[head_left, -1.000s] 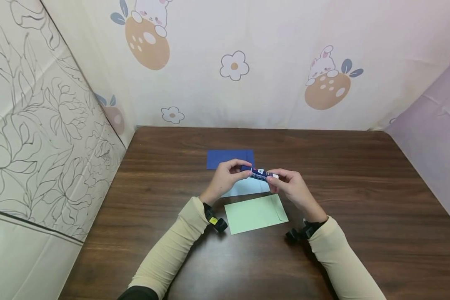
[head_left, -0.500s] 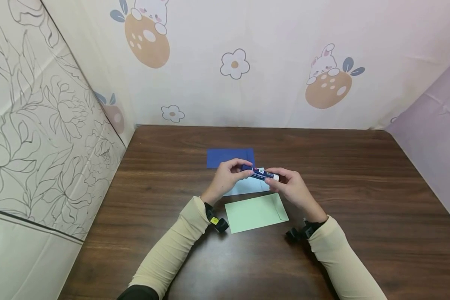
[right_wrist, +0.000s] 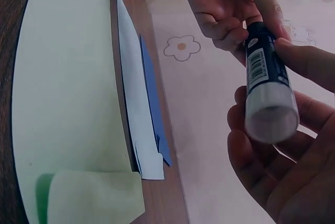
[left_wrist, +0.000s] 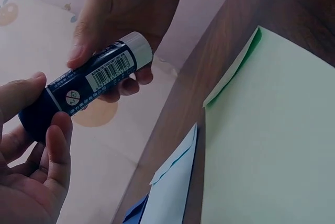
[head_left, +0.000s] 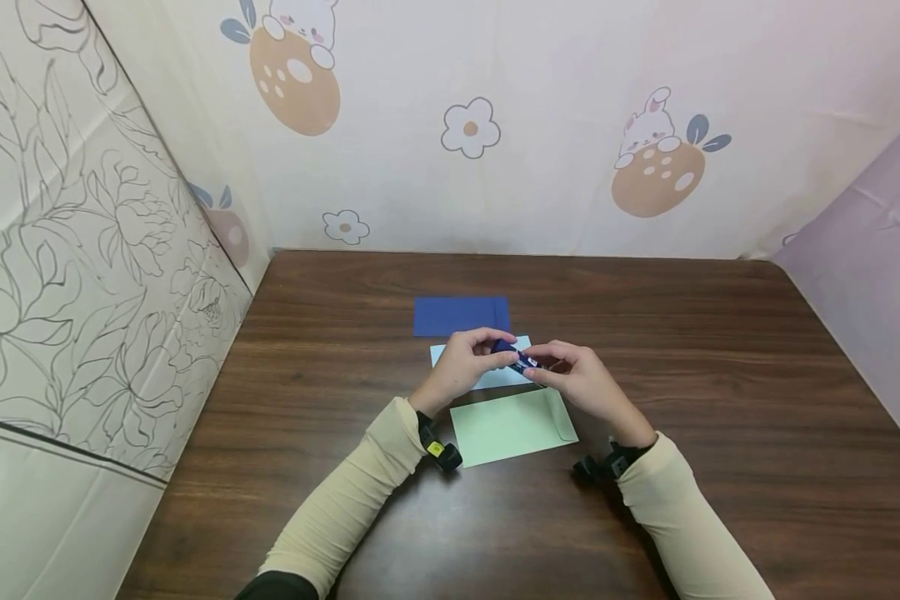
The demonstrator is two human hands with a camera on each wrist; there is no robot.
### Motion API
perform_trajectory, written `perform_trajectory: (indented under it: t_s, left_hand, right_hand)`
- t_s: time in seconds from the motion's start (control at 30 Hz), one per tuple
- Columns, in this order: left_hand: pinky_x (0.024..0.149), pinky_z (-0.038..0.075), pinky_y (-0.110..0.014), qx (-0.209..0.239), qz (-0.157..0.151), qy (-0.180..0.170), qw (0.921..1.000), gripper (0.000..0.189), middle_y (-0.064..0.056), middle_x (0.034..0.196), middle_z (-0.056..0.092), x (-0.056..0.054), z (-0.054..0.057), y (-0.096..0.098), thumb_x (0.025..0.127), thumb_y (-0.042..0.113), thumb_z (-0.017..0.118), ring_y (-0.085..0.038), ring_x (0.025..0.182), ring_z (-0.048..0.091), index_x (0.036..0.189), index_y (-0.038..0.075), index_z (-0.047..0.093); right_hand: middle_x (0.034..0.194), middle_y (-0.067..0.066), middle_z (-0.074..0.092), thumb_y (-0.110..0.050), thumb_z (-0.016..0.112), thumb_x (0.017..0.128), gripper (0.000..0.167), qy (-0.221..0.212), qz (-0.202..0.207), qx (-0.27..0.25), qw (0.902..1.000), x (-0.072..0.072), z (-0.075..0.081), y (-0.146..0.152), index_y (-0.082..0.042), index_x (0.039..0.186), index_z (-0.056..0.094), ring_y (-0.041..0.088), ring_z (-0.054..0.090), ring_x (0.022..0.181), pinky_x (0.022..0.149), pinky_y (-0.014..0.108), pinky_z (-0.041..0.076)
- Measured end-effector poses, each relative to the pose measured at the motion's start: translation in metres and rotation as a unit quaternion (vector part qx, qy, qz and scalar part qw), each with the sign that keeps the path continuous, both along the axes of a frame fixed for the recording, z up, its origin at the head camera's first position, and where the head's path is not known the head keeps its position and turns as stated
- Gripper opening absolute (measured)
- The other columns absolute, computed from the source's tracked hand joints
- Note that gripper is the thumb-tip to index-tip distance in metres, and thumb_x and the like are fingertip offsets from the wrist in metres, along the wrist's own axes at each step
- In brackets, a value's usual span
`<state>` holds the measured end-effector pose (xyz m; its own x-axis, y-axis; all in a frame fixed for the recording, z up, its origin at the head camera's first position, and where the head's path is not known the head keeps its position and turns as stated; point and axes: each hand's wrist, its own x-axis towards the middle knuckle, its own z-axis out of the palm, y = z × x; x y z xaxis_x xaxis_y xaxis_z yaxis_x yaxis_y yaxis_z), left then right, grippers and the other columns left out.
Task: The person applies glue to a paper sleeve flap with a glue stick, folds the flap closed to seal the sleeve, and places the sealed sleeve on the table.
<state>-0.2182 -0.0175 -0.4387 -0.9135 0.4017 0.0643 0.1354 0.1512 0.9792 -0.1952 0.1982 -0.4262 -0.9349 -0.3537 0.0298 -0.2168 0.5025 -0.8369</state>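
Observation:
Both hands hold a dark blue glue stick (left_wrist: 107,72) above the envelopes. My left hand (head_left: 456,367) pinches its dark cap end between thumb and fingers. At the other end, my right hand (head_left: 587,382) grips the barrel near the white base (right_wrist: 272,111), thumb on one side and fingertips on the other. A printed barcode shows on the barrel in both wrist views. Below the hands lies a light green envelope (head_left: 506,429), its flap at the right end. Behind it is a light blue envelope (head_left: 501,381), partly hidden by the hands.
A dark blue envelope (head_left: 453,317) lies farther back on the brown wooden table (head_left: 330,358). Patterned cloth (head_left: 540,192) stands along the table's back edge, with more cloth to the left and right.
My left hand has shifted right and slightly toward me, nearer the right hand. The glue stick has turned, and its white base no longer shows in the head view.

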Motion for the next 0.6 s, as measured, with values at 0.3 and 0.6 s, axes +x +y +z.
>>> perform_trajectory:
  t_s: [0.3, 0.6]
  left_hand:
    - [0.059, 0.039, -0.02, -0.007, -0.017, 0.008, 0.9998, 0.03, -0.002, 0.076, 0.058, 0.0038, -0.0044, 0.0067, 0.09, 0.021, 0.071, -0.01, 0.065, 0.046, 0.116, 0.006, 0.069]
    - [0.071, 0.05, -0.024, 0.004, -0.001, 0.002, 1.0, 0.033, -0.012, 0.096, 0.069, 0.0021, -0.0046, 0.0047, 0.091, 0.021, 0.07, -0.034, 0.083, 0.062, 0.119, 0.003, 0.066]
  right_hand:
    - [0.098, 0.01, 0.067, -0.016, 0.072, 0.089, 0.03, 0.01, 0.041, 0.011, 0.9991, 0.0003, -0.0021, 0.0006, -0.003, 0.116, 0.069, 0.018, 0.056, 0.08, 0.064, 0.024, 0.051]
    - [0.093, 0.009, 0.067, -0.017, 0.073, 0.088, 0.03, 0.025, 0.026, 0.04, 0.9986, 0.0, -0.003, 0.0013, -0.003, 0.113, 0.07, 0.019, 0.056, 0.077, 0.062, 0.024, 0.05]
